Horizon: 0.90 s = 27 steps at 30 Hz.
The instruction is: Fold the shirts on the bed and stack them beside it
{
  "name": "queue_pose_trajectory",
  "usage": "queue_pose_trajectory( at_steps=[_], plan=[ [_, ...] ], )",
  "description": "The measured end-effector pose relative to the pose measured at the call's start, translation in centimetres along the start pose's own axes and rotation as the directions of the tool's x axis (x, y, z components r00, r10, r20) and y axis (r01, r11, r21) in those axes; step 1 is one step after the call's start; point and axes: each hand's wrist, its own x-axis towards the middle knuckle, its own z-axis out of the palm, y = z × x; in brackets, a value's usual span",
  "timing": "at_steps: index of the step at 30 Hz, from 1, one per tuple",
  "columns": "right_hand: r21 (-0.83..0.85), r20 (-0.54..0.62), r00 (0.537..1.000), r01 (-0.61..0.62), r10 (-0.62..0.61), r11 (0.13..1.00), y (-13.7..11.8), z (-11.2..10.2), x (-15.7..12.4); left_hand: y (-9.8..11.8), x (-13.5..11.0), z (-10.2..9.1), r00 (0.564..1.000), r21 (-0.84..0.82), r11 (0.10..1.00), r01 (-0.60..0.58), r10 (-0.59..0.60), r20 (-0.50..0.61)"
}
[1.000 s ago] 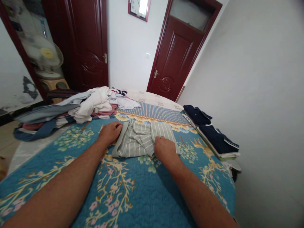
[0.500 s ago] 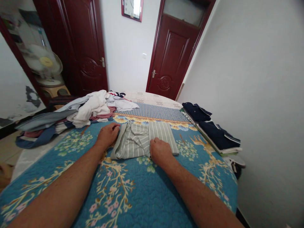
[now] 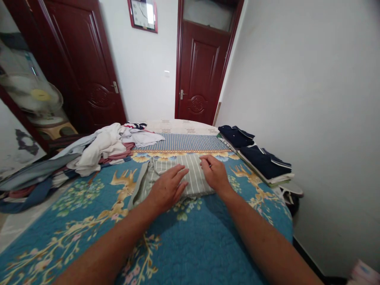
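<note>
A folded grey-green garment with white stripes [image 3: 194, 180] lies in the middle of a quilted blue bedspread [image 3: 190, 245], its right part flatter than its loose, rumpled left end. The person's two hands are apart from each other: the left hand [image 3: 169, 186] lies palm down over the middle of the cloth, fingers spread, while the right hand [image 3: 215, 172] is at its right side, fingers curled; whether they grip fabric cannot be told. A wide stretch of bedspread runs from the garment's near edge toward the wearer, between the forearms. To the left, past a strip printed with a deer, a loose heap of clothes [image 3: 101, 150] spills over the bed's left edge. To the right, across a narrower floral strip, folded navy shirts [image 3: 265, 162] top stacks along the right edge, near a white wall [image 3: 311, 99]. Beyond the far edge stands a dark red door [image 3: 204, 67].
</note>
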Motion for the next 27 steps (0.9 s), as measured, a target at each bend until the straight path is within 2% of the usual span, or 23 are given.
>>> queue_pose_trajectory(
  at_steps=[1,2,4,6,8,10,12,19,22,25,27],
  plan=[
    [-0.039,-0.014,0.999,0.029,-0.030,0.999,0.7,0.1,0.7,0.4,0.0,0.8,0.999,0.046,0.999,0.018,-0.021,0.048],
    [-0.088,0.021,0.998,0.066,-0.064,0.994,1.4,0.5,1.1,0.7,0.0,1.6,0.994,0.096,0.994,0.042,-0.052,0.100],
    [-0.199,0.183,0.981,0.106,-0.069,0.974,2.7,1.9,1.5,0.7,-0.4,3.0,0.971,0.185,0.978,0.093,-0.130,0.201],
    [-0.316,0.331,0.943,0.070,0.041,0.946,3.8,3.7,1.3,0.3,-0.9,4.0,0.941,0.233,0.964,0.130,-0.194,0.276],
    [-0.404,0.400,0.899,-0.002,0.179,0.915,4.8,5.3,1.1,-0.2,-1.4,4.5,0.923,0.246,0.957,0.153,-0.227,0.310],
    [-0.441,0.414,0.870,-0.064,0.266,0.895,5.6,6.3,1.4,-0.5,-1.7,4.6,0.915,0.249,0.955,0.160,-0.238,0.324],
    [-0.439,0.414,0.861,-0.097,0.296,0.893,6.3,6.8,2.1,-0.7,-1.7,4.4,0.909,0.257,0.953,0.163,-0.246,0.337],
    [-0.444,0.370,0.871,-0.139,0.323,0.885,7.6,7.5,3.6,-0.1,-0.5,2.8,0.872,0.244,0.951,0.191,-0.279,0.404],
    [-0.443,0.354,0.885,-0.126,0.302,0.888,8.0,7.8,3.3,0.7,1.5,2.5,0.886,0.226,0.940,0.257,-0.323,0.333],
    [-0.456,0.361,0.890,-0.092,0.279,0.885,8.3,7.9,3.2,1.3,4.0,3.6,0.917,0.162,0.946,0.280,-0.314,0.245],
    [-0.472,0.380,0.885,-0.066,0.270,0.879,8.6,7.9,3.2,1.3,5.3,5.1,0.913,0.136,0.947,0.291,-0.317,0.257]
  ],
)
